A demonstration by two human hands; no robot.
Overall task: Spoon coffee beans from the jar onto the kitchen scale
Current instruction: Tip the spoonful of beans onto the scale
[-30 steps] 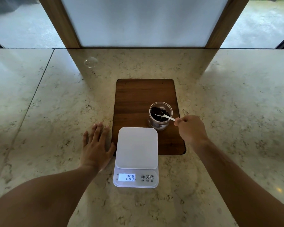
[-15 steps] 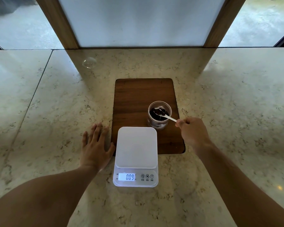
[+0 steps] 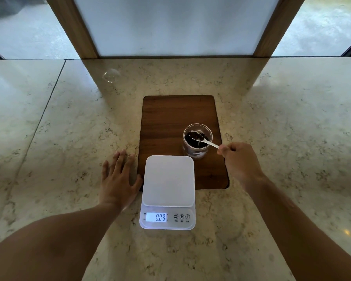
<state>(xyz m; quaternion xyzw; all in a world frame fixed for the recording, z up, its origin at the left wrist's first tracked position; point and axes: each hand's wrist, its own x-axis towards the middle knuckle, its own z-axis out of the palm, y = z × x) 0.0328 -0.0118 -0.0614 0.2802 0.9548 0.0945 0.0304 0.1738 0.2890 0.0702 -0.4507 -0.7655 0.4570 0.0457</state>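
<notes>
Head view, looking down at two bare forearms over a marble counter (image 3: 49, 138). The right hand (image 3: 240, 163) has its thumb and forefinger pinched on the end of one thin white spoon (image 3: 206, 141); the other fingers curl into the palm and are hidden behind the back of the hand. The spoon's handle slopes up and left from the fingertips, and its bowl sits at the mouth of one clear glass jar (image 3: 198, 141), heaped with dark coffee beans (image 3: 197, 135). The beans in the spoon blur into those in the jar, so they cannot be counted, and whether the spoon touches the beans below it cannot be told.

The left hand (image 3: 118, 181) lies flat on the counter, palm down, fingers slightly spread, its thumb just beside the left edge of one white kitchen scale (image 3: 168, 191). Whether the thumb touches the scale is unclear.

The jar stands on the right half of one dark wooden board (image 3: 170, 122), just behind the scale's far right corner. The scale's white platform is bare and overlaps the board's near edge, hiding part of it. Its lit display reads 009, with three round buttons beside it; their small labels are too fine to read. Both arms are cut off by the lower frame. Behind the board, a pale panel between two wooden posts is cut off at the top.
</notes>
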